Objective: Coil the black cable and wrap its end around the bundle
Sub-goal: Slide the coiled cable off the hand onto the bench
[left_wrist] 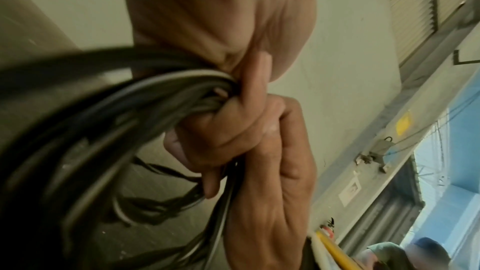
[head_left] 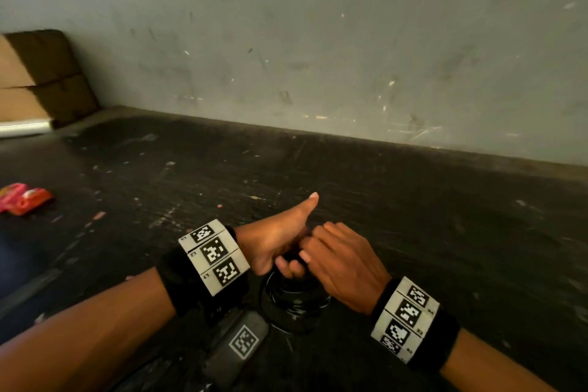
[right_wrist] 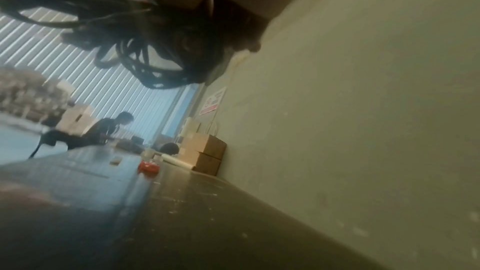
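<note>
The black cable (head_left: 296,302) hangs as a coil of several loops just under my two hands, above the dark tabletop (head_left: 413,216). My left hand (head_left: 286,254) grips the top of the coil, fingers curled round it and thumb sticking up. My right hand (head_left: 337,261) presses against it from the right, fingers curled on the cable. In the left wrist view the loops (left_wrist: 91,130) sweep in from the left into my left hand (left_wrist: 223,122), and my right hand (left_wrist: 275,182) holds strands running down. The right wrist view shows dark tangled loops (right_wrist: 145,69) below my right hand (right_wrist: 221,7).
A grey scuffed wall (head_left: 318,41) runs along the table's far edge. Stacked cardboard boxes (head_left: 41,79) and a white roll (head_left: 22,129) stand at the back left. A red and pink packet (head_left: 22,199) lies at the left. Another person (right_wrist: 109,128) is far off.
</note>
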Available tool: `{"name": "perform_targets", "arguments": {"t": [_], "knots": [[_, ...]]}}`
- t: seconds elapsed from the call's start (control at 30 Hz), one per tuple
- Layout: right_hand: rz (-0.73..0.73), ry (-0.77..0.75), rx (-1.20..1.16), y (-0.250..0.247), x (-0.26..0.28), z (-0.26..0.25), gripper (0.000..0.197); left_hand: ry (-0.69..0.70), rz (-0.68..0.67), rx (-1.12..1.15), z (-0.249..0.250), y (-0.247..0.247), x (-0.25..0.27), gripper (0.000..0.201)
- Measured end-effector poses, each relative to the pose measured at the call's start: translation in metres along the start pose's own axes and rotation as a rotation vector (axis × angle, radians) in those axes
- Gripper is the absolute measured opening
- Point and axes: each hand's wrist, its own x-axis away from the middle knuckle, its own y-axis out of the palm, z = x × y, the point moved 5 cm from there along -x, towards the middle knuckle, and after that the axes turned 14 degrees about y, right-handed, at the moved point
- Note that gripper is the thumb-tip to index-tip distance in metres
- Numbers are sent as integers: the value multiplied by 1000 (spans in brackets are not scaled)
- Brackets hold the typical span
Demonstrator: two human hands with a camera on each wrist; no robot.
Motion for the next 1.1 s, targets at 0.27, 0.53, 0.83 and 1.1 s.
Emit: {"name": "perform_targets", "arguments": {"t": [0.27, 0.53, 0.83, 1.1], "knots": [[-32, 195, -289, 24, 4, 18, 31, 240, 178, -190, -5, -16, 6, 51], [-100, 504, -626, 46, 5, 37, 25, 448, 526, -96, -31, -23, 23, 29], [-420, 420, -385, 48, 6, 10, 39, 655, 673, -360, -24, -41, 35, 29], [-356, 316, -46, 45, -3, -4, 28, 569, 775, -216, -31, -54, 34, 29]]}}
